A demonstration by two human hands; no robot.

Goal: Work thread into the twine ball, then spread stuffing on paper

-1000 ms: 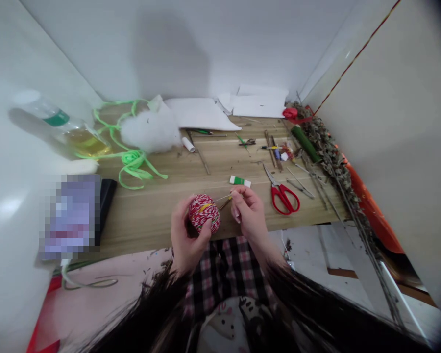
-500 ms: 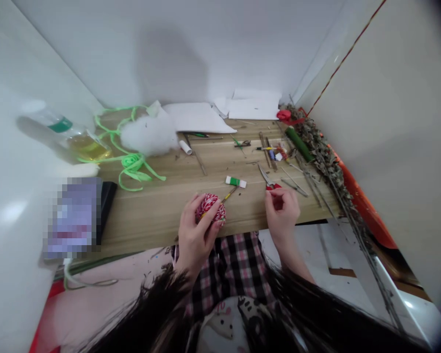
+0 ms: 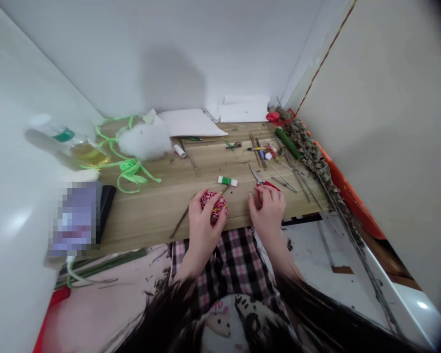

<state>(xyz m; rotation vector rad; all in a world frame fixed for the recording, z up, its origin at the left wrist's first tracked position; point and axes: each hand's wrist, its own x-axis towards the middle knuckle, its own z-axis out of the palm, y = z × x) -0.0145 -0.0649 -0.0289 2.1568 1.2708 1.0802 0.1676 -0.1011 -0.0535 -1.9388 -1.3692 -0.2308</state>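
A ball of red and white twine [image 3: 220,205] sits under my left hand [image 3: 201,223], whose fingers curl round it on the table. Beneath the ball and hand runs a thin brown stick [image 3: 179,224], its other end showing by the green and white roll [image 3: 228,181]. My right hand [image 3: 269,212] rests over the red handles of the pruning shears [image 3: 267,185], thumb apart from the fingers. A red handle loop shows between thumb and forefinger; the blades point away from me. The right fingertips are partly hidden, but no firm grip shows.
On the left lie a phone [image 3: 77,215], a bottle of yellow liquid [image 3: 86,153], green ribbon [image 3: 132,169] and white stuffing [image 3: 145,139]. White sheets [image 3: 191,122] are at the back. Sticks, a green roll [image 3: 288,143] and dried stems [image 3: 319,166] line the right side.
My right hand has shifted slightly left, and its fingers have gone from a pinch to spread over the shears' handles. My left hand stays on the twine ball; the whole view has turned slightly.
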